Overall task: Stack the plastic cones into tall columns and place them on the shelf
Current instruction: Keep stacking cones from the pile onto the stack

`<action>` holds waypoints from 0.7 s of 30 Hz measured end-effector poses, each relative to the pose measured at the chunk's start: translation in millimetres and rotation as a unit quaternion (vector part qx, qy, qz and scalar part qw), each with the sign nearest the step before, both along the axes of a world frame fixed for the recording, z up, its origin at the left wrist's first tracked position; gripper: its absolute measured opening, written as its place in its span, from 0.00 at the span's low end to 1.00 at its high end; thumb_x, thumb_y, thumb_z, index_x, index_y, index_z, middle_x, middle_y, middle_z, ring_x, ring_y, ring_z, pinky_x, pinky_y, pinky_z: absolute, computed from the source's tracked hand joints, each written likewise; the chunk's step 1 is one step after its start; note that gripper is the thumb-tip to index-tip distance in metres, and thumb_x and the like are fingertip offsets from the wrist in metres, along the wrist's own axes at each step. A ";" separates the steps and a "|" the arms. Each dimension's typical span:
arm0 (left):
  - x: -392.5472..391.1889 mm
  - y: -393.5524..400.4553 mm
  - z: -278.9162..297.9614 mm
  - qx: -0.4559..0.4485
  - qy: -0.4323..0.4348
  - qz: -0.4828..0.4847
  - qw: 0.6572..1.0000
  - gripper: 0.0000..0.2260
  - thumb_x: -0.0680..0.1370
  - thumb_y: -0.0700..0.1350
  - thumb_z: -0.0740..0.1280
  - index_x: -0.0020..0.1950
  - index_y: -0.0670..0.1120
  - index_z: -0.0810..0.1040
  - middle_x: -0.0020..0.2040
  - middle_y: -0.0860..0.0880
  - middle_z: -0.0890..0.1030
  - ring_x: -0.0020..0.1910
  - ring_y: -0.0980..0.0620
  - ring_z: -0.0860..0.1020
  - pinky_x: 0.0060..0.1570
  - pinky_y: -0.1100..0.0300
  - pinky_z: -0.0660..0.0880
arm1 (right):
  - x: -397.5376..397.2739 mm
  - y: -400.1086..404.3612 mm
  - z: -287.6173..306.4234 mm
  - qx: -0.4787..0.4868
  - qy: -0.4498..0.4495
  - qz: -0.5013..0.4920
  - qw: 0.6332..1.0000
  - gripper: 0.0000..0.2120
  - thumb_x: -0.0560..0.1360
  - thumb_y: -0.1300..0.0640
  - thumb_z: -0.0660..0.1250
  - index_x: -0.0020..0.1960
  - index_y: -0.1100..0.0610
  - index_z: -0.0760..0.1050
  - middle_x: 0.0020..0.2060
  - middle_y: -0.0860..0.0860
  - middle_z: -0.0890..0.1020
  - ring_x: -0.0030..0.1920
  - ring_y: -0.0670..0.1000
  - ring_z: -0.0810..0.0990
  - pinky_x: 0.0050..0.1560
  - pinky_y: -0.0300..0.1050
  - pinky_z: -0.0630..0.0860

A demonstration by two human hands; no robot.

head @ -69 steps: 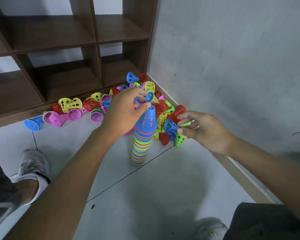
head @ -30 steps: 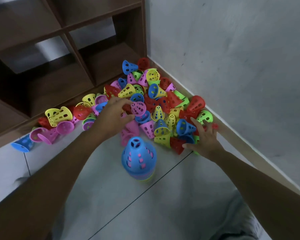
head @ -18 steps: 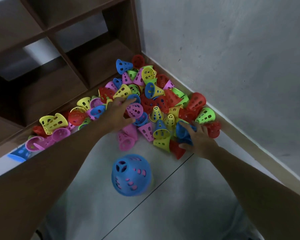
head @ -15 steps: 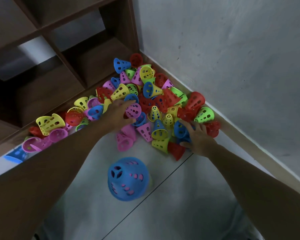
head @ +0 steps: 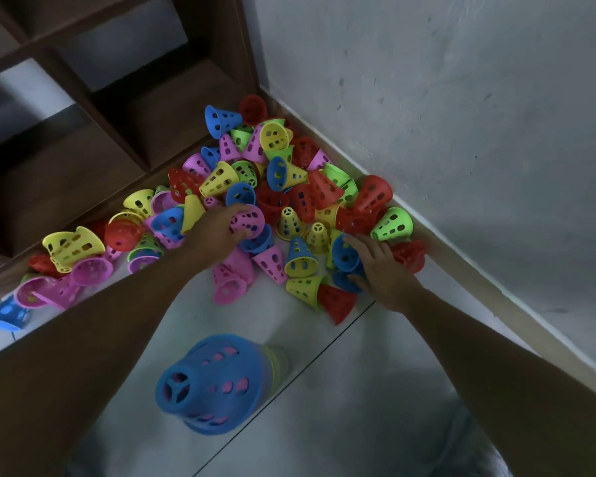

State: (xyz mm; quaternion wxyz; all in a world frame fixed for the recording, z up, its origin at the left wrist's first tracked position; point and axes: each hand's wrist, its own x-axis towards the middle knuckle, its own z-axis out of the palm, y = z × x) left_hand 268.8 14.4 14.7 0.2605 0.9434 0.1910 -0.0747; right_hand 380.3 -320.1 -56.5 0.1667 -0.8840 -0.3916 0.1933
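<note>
Our left hand [head: 217,228] grips a pink cone [head: 247,222]; our right hand [head: 379,266] curls around a blue cone [head: 341,253]; the stacked column [head: 217,380] stands nearer us, between our 2 forearms.

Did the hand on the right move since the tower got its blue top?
Yes. The right hand went down from beside the stacked column into the loose cone pile, nearer the wall's baseboard; now it grips a blue cone.

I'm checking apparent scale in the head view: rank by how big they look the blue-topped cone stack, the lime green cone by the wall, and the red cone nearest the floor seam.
1. Blue-topped cone stack, partly nearness.
2-3. Lime green cone and red cone: alike.
</note>
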 end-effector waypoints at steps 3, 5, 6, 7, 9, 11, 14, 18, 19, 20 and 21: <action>1.3 0.4 -0.6 0.012 -0.015 -0.005 1.000 0.21 0.80 0.46 0.69 0.74 0.48 0.73 0.68 0.43 0.77 0.64 0.44 0.76 0.61 0.50 0.76 | 2.7 -1.9 -7.4 0.007 -0.036 0.011 0.999 0.34 0.78 0.42 0.63 0.79 0.46 0.52 0.74 0.53 0.63 0.70 0.58 0.66 0.55 0.57 0.82; 0.8 -0.3 0.0 0.016 -0.024 -0.005 1.000 0.19 0.81 0.45 0.68 0.73 0.46 0.74 0.68 0.42 0.78 0.64 0.44 0.77 0.61 0.51 0.74 | 4.7 -2.8 -9.9 0.003 -0.063 0.018 0.998 0.34 0.78 0.38 0.61 0.78 0.47 0.52 0.74 0.53 0.64 0.68 0.57 0.68 0.51 0.54 0.83; 0.4 -0.5 0.2 0.014 -0.027 -0.001 1.000 0.19 0.82 0.45 0.67 0.73 0.46 0.74 0.68 0.42 0.78 0.64 0.44 0.77 0.61 0.52 0.74 | 5.3 -2.5 -11.1 0.008 -0.071 0.019 0.997 0.34 0.78 0.38 0.62 0.78 0.47 0.52 0.73 0.53 0.65 0.68 0.57 0.69 0.50 0.54 0.83; 0.3 -0.3 0.1 0.011 -0.029 0.006 1.000 0.18 0.82 0.45 0.66 0.73 0.45 0.74 0.68 0.42 0.78 0.64 0.44 0.77 0.60 0.52 0.74 | 5.8 -2.1 -12.6 0.020 -0.074 0.019 0.997 0.33 0.78 0.40 0.63 0.77 0.47 0.52 0.72 0.54 0.65 0.67 0.58 0.70 0.50 0.54 0.83; -0.5 0.1 1.2 0.005 -0.027 0.019 0.999 0.18 0.83 0.45 0.65 0.73 0.45 0.73 0.68 0.41 0.78 0.63 0.43 0.78 0.59 0.54 0.74 | 5.9 -1.8 -17.6 0.028 -0.076 0.023 0.996 0.33 0.79 0.45 0.64 0.76 0.46 0.50 0.71 0.56 0.66 0.66 0.59 0.70 0.53 0.55 0.83; -2.5 0.1 4.8 0.002 -0.023 0.019 1.000 0.18 0.83 0.45 0.64 0.73 0.44 0.73 0.67 0.41 0.78 0.62 0.44 0.78 0.56 0.56 0.74 | 7.7 -1.1 -22.6 0.017 -0.085 0.030 0.996 0.33 0.79 0.48 0.62 0.77 0.46 0.48 0.72 0.58 0.65 0.67 0.60 0.69 0.57 0.56 0.81; -9.4 -1.8 13.9 0.004 -0.019 0.005 1.000 0.17 0.84 0.46 0.63 0.72 0.43 0.73 0.66 0.41 0.79 0.55 0.48 0.79 0.46 0.62 0.72 | 10.8 -0.6 -24.9 -0.016 -0.073 0.030 0.997 0.32 0.79 0.49 0.58 0.78 0.47 0.46 0.73 0.60 0.62 0.69 0.61 0.66 0.61 0.56 0.79; -20.4 -0.4 31.8 0.012 -0.014 -0.018 1.000 0.17 0.84 0.47 0.63 0.72 0.43 0.73 0.61 0.43 0.81 0.42 0.58 0.76 0.38 0.69 0.68 | 13.0 -2.6 -20.3 -0.050 -0.089 0.054 0.993 0.28 0.82 0.55 0.56 0.80 0.58 0.54 0.77 0.60 0.55 0.73 0.63 0.62 0.72 0.56 0.69; -23.0 0.7 37.2 0.015 -0.013 -0.023 1.000 0.17 0.84 0.48 0.63 0.71 0.44 0.74 0.60 0.43 0.82 0.41 0.60 0.77 0.38 0.68 0.69 | 9.8 -1.9 -17.6 -0.031 -0.073 0.038 0.996 0.27 0.83 0.57 0.57 0.80 0.60 0.56 0.77 0.59 0.54 0.73 0.62 0.62 0.73 0.54 0.67; -25.7 1.6 42.9 0.015 -0.014 -0.025 0.999 0.17 0.84 0.48 0.63 0.71 0.44 0.74 0.59 0.43 0.82 0.41 0.59 0.78 0.39 0.67 0.71 | 5.5 -0.7 -14.3 -0.002 -0.022 -0.011 1.000 0.27 0.83 0.60 0.58 0.79 0.61 0.56 0.76 0.58 0.56 0.73 0.60 0.62 0.73 0.52 0.66; -28.3 2.5 48.4 0.014 -0.016 -0.025 0.999 0.17 0.83 0.48 0.64 0.71 0.45 0.74 0.59 0.43 0.83 0.42 0.55 0.80 0.39 0.64 0.73 | 0.8 1.4 -8.6 0.036 0.040 -0.072 0.996 0.27 0.82 0.62 0.59 0.79 0.60 0.55 0.75 0.58 0.59 0.72 0.59 0.64 0.71 0.50 0.66</action>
